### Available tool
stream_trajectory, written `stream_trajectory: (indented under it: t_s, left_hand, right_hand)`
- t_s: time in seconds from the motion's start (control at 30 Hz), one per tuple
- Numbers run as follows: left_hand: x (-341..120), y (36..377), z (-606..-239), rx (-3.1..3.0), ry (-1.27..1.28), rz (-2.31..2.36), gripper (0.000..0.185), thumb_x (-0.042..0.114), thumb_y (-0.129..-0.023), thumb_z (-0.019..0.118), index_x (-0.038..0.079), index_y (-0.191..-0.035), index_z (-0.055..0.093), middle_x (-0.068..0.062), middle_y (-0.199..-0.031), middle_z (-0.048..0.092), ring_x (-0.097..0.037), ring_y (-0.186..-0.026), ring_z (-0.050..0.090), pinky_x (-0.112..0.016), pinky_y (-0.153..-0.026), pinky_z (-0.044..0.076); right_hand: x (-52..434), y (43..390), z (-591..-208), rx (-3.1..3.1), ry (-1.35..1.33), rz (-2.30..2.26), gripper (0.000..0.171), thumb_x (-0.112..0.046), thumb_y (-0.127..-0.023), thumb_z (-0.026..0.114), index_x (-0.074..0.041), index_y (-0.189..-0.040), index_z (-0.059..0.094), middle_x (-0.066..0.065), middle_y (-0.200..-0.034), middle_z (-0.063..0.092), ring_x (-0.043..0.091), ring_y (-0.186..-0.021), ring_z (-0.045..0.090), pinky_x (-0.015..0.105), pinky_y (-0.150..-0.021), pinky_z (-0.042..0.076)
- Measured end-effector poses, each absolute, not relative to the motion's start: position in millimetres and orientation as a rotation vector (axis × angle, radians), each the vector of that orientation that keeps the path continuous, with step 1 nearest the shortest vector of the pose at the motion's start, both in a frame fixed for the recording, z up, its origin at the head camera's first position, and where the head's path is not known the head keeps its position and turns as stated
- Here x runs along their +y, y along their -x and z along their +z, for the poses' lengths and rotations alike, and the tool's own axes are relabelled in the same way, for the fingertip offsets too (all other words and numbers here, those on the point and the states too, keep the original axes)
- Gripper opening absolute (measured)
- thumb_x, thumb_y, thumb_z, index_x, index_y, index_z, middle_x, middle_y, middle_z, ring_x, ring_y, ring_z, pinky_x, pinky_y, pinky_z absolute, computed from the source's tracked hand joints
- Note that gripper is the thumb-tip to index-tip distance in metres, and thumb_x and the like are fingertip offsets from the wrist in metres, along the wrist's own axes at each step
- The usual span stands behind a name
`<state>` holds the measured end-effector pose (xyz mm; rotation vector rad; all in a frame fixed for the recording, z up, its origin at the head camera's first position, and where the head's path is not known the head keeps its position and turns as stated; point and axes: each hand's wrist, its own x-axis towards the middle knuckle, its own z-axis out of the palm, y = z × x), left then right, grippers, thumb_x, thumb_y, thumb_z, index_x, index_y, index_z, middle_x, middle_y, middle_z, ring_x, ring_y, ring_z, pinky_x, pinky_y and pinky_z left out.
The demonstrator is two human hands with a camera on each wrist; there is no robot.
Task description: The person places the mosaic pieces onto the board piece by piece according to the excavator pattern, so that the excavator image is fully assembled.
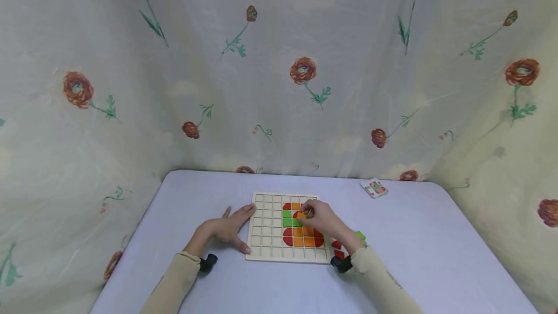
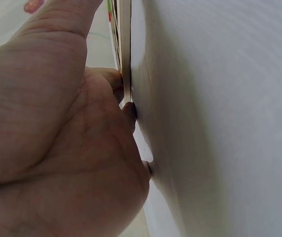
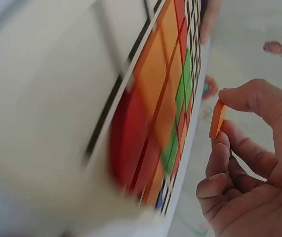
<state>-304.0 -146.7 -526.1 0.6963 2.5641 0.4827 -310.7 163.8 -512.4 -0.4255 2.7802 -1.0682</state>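
Note:
A wooden grid board lies on the pale table, partly filled with red, orange and green tiles. My left hand lies flat beside the board's left edge, thumb and fingers touching the frame; in the left wrist view the fingertips press against the board's edge. My right hand hovers over the board's upper middle and pinches a small orange tile between thumb and fingers. The tiled part of the board is blurred in the right wrist view.
Loose red pieces and a green piece lie right of the board by my right wrist. A small pattern card sits at the table's far right. Flowered cloth walls the table behind and on both sides.

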Motion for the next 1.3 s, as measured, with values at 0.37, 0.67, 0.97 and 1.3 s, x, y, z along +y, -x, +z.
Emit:
stream_trajectory:
  t_s: [0.37, 0.67, 0.97, 1.3]
  left_hand:
    - [-142.6, 305.3, -525.7, 2.567, -0.704, 0.474, 0.123, 0.062, -0.067, 0.078, 0.012, -0.156, 0.01, -0.002, -0.165, 0.003, -0.025, -0.152, 0.003, -0.058, -0.119, -0.002]
    - [-144.9, 304.0, -525.4, 2.557, -0.698, 0.466, 0.122, 0.062, -0.068, 0.077, 0.013, -0.156, 0.009, -0.002, -0.165, 0.003, -0.024, -0.152, 0.002, -0.058, -0.119, -0.002]
    - [-147.2, 302.8, -525.4, 2.558, -0.708, 0.486, 0.121, 0.06, -0.069, 0.078, 0.012, -0.156, 0.01, 0.0, -0.165, 0.003, -0.022, -0.152, 0.002, -0.058, -0.119, -0.003]
    - [-149.6, 303.6, -525.4, 2.56, -0.706, 0.469, 0.121, 0.061, -0.069, 0.078, 0.013, -0.156, 0.009, 0.0, -0.165, 0.003, -0.022, -0.152, 0.002, -0.058, -0.119, -0.002]
  right_hand:
    - [116.0, 324.6, -519.2, 2.745, 0.596, -1.003, 0.016, -0.021, -0.083, 0.077, -0.014, -0.096, 0.069, -0.004, -0.086, 0.061, 0.014, -0.076, 0.051, 0.026, -0.068, 0.045]
    - [107.6, 338.2, -525.7, 2.729, 0.661, -0.939, 0.015, -0.017, -0.085, 0.074, -0.015, -0.099, 0.071, -0.004, -0.095, 0.065, 0.012, -0.082, 0.053, 0.028, -0.078, 0.048]
    - [102.8, 343.5, -519.4, 2.704, 0.659, -0.878, 0.014, -0.017, -0.086, 0.073, -0.013, -0.099, 0.071, -0.002, -0.095, 0.066, 0.013, -0.084, 0.055, 0.032, -0.082, 0.05]
    - [99.8, 348.9, -521.5, 2.746, 0.666, -0.815, 0.013, -0.017, -0.085, 0.074, -0.015, -0.098, 0.071, -0.003, -0.097, 0.067, 0.012, -0.09, 0.059, 0.035, -0.087, 0.051]
